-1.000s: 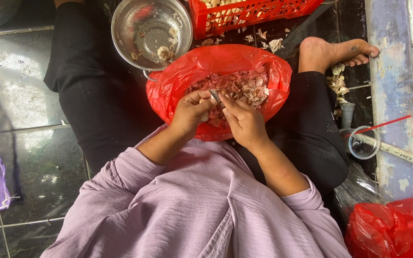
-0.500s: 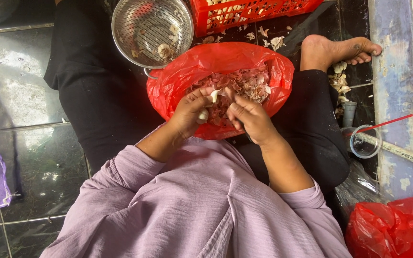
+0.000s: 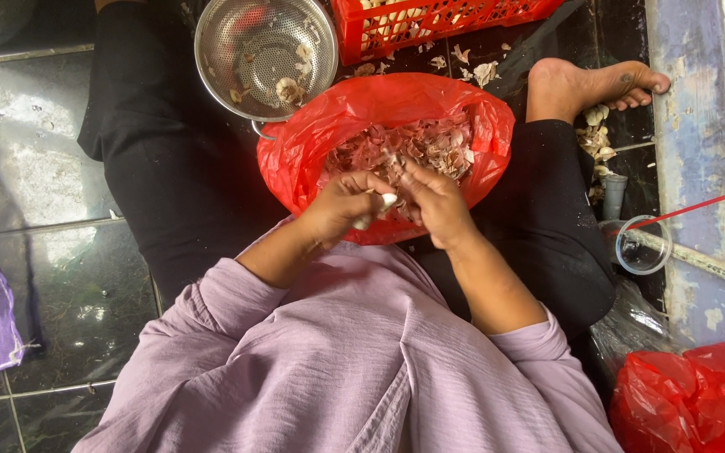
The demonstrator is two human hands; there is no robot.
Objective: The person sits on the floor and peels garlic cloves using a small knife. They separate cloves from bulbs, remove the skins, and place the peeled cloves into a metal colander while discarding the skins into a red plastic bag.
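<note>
Two hands meet over the lap, above a red plastic bag (image 3: 312, 159) full of papery peelings (image 3: 430, 143). Left hand (image 3: 341, 205) is curled narrow around a small pale clove-like piece (image 3: 383, 201), which pokes out between thumb and fingers; right hand (image 3: 438, 201) is pinched at its tip beside it, though what those fingertips grip is hidden by the knuckles. Judgement: the piece is light, firm and smooth, likely slippery once bare; best held at its thicker middle, with the skin taken from the pointed end. The skins are brittle and weightless. Beyond the bag sit a steel colander (image 3: 211, 50) with a few peeled pieces and a red crate (image 3: 438, 21), its top cut off by the frame. Whether any blade is in play cannot be made out.
</note>
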